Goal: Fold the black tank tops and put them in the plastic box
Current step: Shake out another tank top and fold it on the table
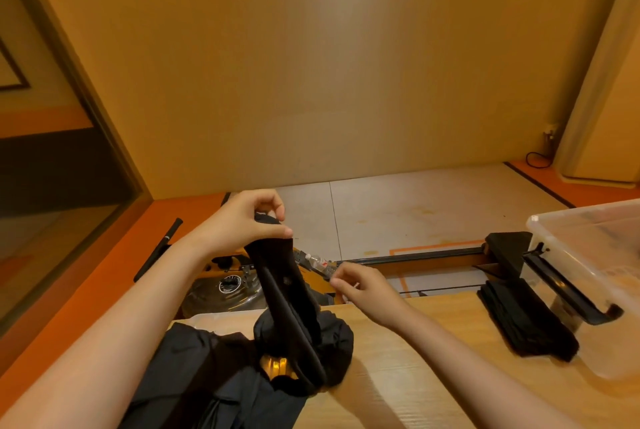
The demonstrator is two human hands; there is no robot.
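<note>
Left hand (242, 220), raised above the worktop's (415, 352) far edge, with fingers (273, 230) curled and pinching the upper end of a black tank top (287, 293), which hangs stretched down to a bunched lower part resting on the worktop beside a heap of black garments (201, 376) at the near left corner. Right hand (367, 290), just beside the hanging fabric, with fingers (341, 285) loosely curled; whether they grip anything cannot be told. A folded tank top (526, 321) lies at the worktop's right edge against the clear plastic box (588, 255).
</note>
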